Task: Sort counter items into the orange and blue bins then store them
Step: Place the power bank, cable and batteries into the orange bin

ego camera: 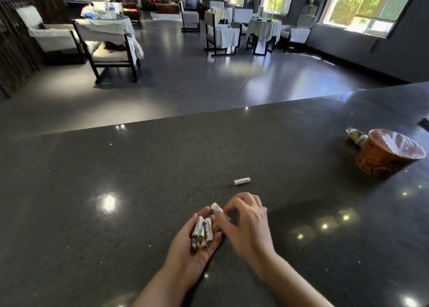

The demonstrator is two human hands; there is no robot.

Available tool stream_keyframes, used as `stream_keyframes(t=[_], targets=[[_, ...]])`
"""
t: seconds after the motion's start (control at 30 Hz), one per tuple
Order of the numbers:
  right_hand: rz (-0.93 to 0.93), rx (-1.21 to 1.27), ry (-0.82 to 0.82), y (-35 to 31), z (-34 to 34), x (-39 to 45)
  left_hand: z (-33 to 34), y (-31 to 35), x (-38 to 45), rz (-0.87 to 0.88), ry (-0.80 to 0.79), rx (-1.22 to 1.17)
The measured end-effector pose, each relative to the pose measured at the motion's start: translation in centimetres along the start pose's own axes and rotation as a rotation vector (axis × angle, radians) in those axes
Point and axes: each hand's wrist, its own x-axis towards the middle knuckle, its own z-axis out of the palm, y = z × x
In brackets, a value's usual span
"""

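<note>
Cupping cylindrical batteries [201,232] | L hand [195,244] | R hand [246,223] pinching one

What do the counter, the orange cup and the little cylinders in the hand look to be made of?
Counter: likely polished stone or quartz, dark and speckled, mirroring ceiling lights.
Orange cup: probably printed paper, matte, with a crinkled shiny film sealed over its mouth.
Batteries in the left hand: seemingly metal cells in glossy white printed wrap, with bare metallic ends showing.
</note>
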Motion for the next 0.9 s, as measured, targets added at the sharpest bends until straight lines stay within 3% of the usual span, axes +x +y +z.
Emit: stream_keyframes(t=[0.17, 0.3, 0.4, 0.47, 0.6, 0.7, 0.77, 0.83, 0.9], targets=[[-0.030, -0.066, -0.044, -2.4, 1.3, -1.5, 0.2, -0.1, 0.2, -0.012, -0.060, -0.012], [0.112, 0.000, 0.140, 0.5, 0.5, -0.1, -0.3, 0.2, 0.3, -0.040, -0.047, -0.060], [0.330, -0.266, -0.049, 4.6, -0.3, 1.1, -0.9, 0.6, 0.3, -0.034, -0.025, -0.087], [0.448, -0.256, -0.144, 6.1, -0.3, 1.2, -1.2, 0.7, 0.3, -0.026, -0.025, -0.092], [0.364, -0.101, -0.106, 5.5, 0.0, 0.9, -0.8, 0.8, 0.5, -0.026, -0.026, -0.074], [0.218, 0.159, -0.061, 1.7, 0.0, 1.7, -0.1, 0.9, 0.9, 0.002, -0.020, -0.065], [0.140, 0.274, -0.149, -1.0, 0.1, 2.0, 0.5, 1.0, 1.3, 0.042, -0.015, -0.051], [0.071, 0.264, -0.235, -2.5, 0.7, 2.4, 1.2, 1.1, 1.4, 0.039, -0.030, -0.038], [0.041, 0.240, -0.217, -2.7, 1.2, 3.5, 2.0, 1.6, 1.7, 0.008, -0.033, -0.072]])
